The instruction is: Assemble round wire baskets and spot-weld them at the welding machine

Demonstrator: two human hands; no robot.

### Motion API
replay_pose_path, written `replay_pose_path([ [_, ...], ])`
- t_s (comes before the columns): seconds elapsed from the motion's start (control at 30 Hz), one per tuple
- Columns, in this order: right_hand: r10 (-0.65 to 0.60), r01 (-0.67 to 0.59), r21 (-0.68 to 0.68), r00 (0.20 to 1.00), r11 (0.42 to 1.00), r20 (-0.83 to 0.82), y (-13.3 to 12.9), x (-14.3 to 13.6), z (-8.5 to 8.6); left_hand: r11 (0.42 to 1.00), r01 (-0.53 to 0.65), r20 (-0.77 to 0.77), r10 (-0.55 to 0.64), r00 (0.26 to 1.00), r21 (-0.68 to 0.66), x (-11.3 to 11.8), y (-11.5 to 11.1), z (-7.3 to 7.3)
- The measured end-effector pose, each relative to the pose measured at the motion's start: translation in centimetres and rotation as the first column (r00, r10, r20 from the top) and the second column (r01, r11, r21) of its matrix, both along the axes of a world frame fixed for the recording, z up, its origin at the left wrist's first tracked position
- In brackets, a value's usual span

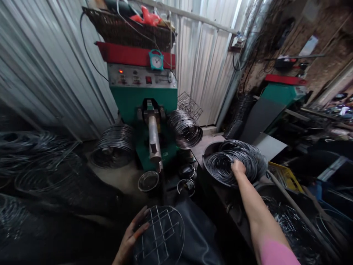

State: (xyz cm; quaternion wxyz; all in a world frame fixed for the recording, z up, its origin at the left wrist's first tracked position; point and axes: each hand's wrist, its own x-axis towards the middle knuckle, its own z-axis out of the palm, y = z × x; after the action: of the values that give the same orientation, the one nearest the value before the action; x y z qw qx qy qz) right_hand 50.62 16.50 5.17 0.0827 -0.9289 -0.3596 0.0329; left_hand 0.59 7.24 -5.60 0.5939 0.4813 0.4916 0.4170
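A: Left grip?
B: Left grip (pixel 130 235): fingers and thumb closed on the left rim of one grid (pixel 157 230), round, wire, lying over dark cloth (pixel 202 232) that shows to the grip's right.
A: Right grip?
B: Right grip (pixel 238 167): curled shut at a heap of rings (pixel 217 165), wire; how many it grasps, cannot tell. Basin (pixel 210 150), one, about the rings, its rim left of this grip.
A: Nearby?
B: Machine (pixel 128 97), one, green, ahead of the left grip. Wire bits (pixel 292 221), loose, nearer and right of the right grip.
A: Step in hand?
B: By judgement, picking from the rings, grid held ready.
A: Next move calls for?
B: A clean parting from neighbouring rings, without snagging; the left grip steady.
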Motion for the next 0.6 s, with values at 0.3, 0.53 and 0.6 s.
replay_pose_path([
  [0.3,0.002,-0.002,0.008,1.0,1.0,-0.003,-1.2,0.5,-0.3,0.999,-0.042,-0.129,0.04,0.991,-0.009,0.9,-3.7,0.0],
  [0.53,0.022,-0.022,-0.041,1.0,0.999,-0.004,-0.2,0.2,0.2,1.0,-0.017,-0.179,0.014,0.984,-0.012,-0.1,-4.1,-2.1],
  [0.6,0.004,-0.004,-0.02,1.0,1.0,-0.005,0.1,0.5,0.6,0.999,-0.039,-0.203,0.038,0.978,0.002,-0.5,-4.0,-2.5],
])
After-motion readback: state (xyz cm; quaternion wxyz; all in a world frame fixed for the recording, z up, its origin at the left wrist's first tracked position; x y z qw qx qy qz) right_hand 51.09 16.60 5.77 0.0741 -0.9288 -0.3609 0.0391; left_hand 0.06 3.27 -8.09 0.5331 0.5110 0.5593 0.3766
